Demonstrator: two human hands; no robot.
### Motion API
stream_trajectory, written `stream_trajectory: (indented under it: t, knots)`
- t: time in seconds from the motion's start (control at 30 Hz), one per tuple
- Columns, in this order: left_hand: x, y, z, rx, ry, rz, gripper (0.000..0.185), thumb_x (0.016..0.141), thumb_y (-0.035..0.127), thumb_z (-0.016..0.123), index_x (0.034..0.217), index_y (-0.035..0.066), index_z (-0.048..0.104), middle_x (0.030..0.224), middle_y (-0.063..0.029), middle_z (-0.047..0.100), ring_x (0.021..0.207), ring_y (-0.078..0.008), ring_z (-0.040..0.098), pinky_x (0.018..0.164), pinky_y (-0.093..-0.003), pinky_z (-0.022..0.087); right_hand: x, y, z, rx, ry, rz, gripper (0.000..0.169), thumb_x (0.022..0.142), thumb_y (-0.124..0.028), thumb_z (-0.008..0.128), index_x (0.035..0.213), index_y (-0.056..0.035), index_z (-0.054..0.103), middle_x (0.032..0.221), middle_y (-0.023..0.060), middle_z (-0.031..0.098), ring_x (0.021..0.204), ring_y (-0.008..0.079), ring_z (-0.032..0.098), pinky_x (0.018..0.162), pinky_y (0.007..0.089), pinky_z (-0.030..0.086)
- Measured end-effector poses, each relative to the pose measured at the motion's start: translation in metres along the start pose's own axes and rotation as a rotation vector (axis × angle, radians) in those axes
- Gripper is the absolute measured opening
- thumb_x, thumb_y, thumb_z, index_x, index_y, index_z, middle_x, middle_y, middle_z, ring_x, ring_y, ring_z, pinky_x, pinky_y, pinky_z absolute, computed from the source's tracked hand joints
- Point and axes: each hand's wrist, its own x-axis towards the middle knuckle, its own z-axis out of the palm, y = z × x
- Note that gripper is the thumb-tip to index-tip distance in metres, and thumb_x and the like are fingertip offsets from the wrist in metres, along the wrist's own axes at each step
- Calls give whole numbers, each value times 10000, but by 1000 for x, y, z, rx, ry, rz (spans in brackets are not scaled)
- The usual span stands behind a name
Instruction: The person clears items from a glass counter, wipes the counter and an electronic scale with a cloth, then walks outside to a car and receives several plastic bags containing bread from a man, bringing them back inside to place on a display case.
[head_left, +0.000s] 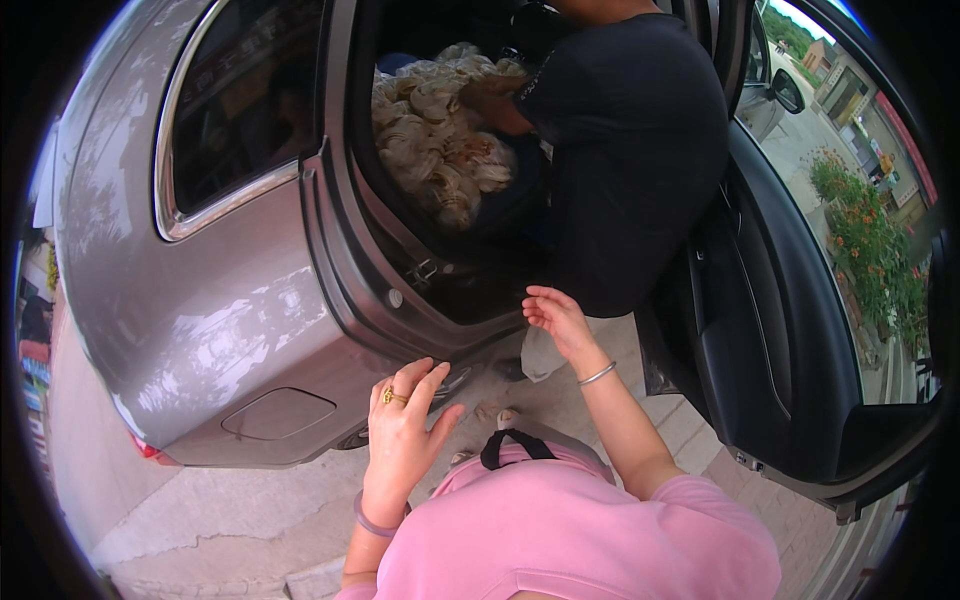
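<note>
My left hand (406, 414) is raised beside the silver-grey car (255, 322), near the rear edge of its door opening. Its fingers are spread and hold nothing; a gold ring and a pale bangle are on it. My right hand (557, 321) hovers by the sill, fingers loosely curled, with no object visible in them. A pale, cloth-like thing (541, 354) shows just below it; whether the two touch is unclear. Inside the car lies a heap of off-white, ruffled bundles (442, 127). Another person in dark clothes (630, 150) leans in with a hand (495, 103) on the heap.
The open car door (780, 315) stands to the right, with dark inner trim. A metal latch striker (422, 271) juts from the door frame. Underfoot is pale paving (225, 517). Flowering plants (874, 240) and another car's mirror (787, 91) appear beyond the door.
</note>
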Motion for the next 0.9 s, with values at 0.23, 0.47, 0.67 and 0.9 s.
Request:
stream_trajectory:
  t: [0.23,0.47,0.67,0.9]
  knots:
    - [-7,-2,0,5,6,-8,440,639,98,735,1054,50,596,1086,-100,569,926,-283,553,802,-357,420,-6,7,-2,18,-7,15,223,894,-86,504,1099,-28,571,924,77,635,801,136,603,717,250,499]
    - [-14,-6,-2,-15,14,0,438,640,100,734,1054,51,596,1078,-101,571,913,-286,555,793,-355,421,-14,12,-2,2,4,23,234,899,-100,499,1109,-17,560,931,76,629,822,143,600,731,252,492]
    - [-15,-8,-5,-61,12,1,426,655,83,720,1059,41,591,1080,-108,571,910,-290,560,782,-351,438,-22,11,1,-10,6,5,234,894,-95,504,1108,-17,561,938,77,625,828,137,594,734,248,488]
    - [-1,-25,21,-251,20,26,385,714,24,650,1089,7,564,1075,-140,571,916,-296,576,792,-345,455,-36,-13,24,-251,-65,-173,228,891,-79,507,1098,-4,563,936,72,619,825,119,582,729,233,480]
